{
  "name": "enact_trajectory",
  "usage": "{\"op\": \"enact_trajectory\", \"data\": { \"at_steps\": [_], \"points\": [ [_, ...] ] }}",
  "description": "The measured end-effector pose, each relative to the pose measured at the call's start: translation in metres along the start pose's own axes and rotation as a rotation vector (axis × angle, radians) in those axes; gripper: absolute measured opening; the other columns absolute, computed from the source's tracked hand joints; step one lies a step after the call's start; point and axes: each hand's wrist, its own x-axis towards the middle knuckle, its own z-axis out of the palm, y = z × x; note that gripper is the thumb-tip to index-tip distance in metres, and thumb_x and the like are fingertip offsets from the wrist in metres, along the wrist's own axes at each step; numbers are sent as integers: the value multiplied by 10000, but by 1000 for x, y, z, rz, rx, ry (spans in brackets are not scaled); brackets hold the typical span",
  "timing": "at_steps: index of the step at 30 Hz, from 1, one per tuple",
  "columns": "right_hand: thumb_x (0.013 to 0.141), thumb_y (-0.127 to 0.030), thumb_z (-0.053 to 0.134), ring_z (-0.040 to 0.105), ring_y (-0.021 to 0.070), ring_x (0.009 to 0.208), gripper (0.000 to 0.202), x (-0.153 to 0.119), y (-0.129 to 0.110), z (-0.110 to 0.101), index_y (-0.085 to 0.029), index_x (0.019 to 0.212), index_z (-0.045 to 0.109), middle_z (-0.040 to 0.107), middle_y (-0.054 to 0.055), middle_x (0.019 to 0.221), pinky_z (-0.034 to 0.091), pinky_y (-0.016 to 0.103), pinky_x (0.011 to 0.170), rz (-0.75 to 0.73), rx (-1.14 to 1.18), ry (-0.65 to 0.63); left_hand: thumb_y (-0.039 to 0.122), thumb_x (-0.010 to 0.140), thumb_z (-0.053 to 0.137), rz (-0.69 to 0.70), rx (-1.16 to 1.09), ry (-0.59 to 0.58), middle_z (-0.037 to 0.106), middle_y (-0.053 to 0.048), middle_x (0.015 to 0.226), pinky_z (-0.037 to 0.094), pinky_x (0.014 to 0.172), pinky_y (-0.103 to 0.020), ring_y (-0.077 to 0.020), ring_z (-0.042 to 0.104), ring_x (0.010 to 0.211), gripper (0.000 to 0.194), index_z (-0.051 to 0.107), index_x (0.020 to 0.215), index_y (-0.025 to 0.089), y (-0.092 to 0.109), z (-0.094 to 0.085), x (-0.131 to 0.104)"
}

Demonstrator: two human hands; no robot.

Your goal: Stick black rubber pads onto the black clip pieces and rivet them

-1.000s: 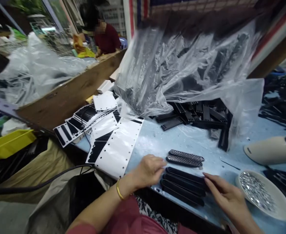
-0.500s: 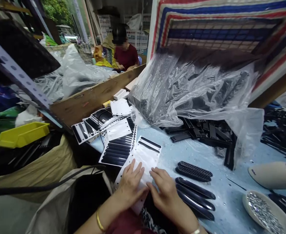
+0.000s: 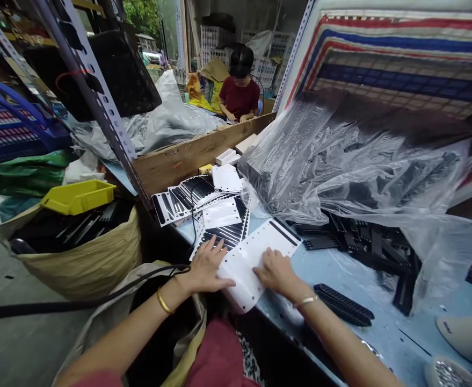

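a glossy white rectangular sheet (image 3: 241,273) dotted with small holes overhung the near edge of the light-blue worktop (image 3: 332,271); the left hand (image 3: 207,267), spread wide, touched its left side; the right hand (image 3: 276,272) curled on top, grip impossible to tell.

Left hand (image 3: 209,267) spread at left edge of white sheet (image 3: 240,269), fingertips by sheets of black strips (image 3: 224,235). Right hand (image 3: 276,273) on the white sheet, fingers curled; pinching or pressing, hard to tell. Dark textured strips (image 3: 343,305) on blue table (image 3: 318,269), beside right forearm. Clear plastic (image 3: 356,177) behind, black parts (image 3: 375,244) at its edge.
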Motion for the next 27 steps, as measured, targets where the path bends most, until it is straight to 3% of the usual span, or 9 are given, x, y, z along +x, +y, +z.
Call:
{"op": "enact_trajectory", "data": {
  "at_steps": [2,6,10,13,15,17,20,23,27],
  "points": [
    [899,-347,500,546,302,1020,305,23,13,-8,-105,1017,643,611,180,1105,414,387,828,15,-12,-12,598,568,783,27,2,-85,464,-238,1410,345,1042,-608,-456,318,1359,929,516,1320,121,-7,4,-12],
    [894,-182,453,533,281,1024,242,42,32,-7,-92,1035,629,598,175,1124,386,362,831,20,-21,-6,359,619,804,55,-17,-161,446,-191,1439,353,1047,-591,-415,310,1376,837,474,1368,186,-30,5,-38],
    [906,-454,473,519,306,1038,412,33,33,-3,-94,1038,624,576,182,1152,383,379,842,20,-5,-9,90,699,637,58,-126,-113,584,-116,1326,447,998,-521,-337,471,1295,573,603,1248,251,-51,-16,-49],
    [796,-655,537,489,346,1081,643,17,21,-1,-113,1140,591,545,192,1195,382,417,862,8,26,2,147,792,565,3,-421,-52,717,-86,1110,548,873,-415,-271,666,1056,360,694,1121,215,-56,-42,-42],
    [775,-661,557,447,377,1140,732,6,9,0,-124,1271,516,490,213,1275,372,453,884,-36,41,16,257,850,556,-150,-659,61,759,-71,932,585,735,-349,-235,720,846,267,733,1026,163,-51,-60,-31],
    [784,-631,564,422,392,1163,741,-5,-3,0,-132,1324,477,461,226,1307,365,478,896,-116,50,9,340,850,588,-329,-840,298,755,-58,798,585,651,-321,-216,710,719,288,747,947,120,-41,-75,-18],
    [781,-574,593,441,378,1125,660,-15,-14,0,-154,1285,518,490,211,1263,381,486,877,-228,60,-6,357,839,616,-413,-929,584,749,-60,799,582,691,-328,-220,700,736,315,737,972,99,-16,-90,-2],
    [794,-570,583,477,358,1059,592,-14,-11,0,-155,1215,573,539,196,1182,410,483,841,-263,101,45,257,880,535,-242,-731,511,745,-74,966,566,786,-329,-227,697,866,302,701,1100,133,14,-87,6],
    [855,-427,575,531,312,990,344,10,12,4,-153,1047,656,614,156,1064,437,464,851,-161,264,177,74,802,400,266,-244,327,715,-146,1060,547,807,-385,-259,675,992,427,656,1141,112,57,-39,5]
  ]
}}
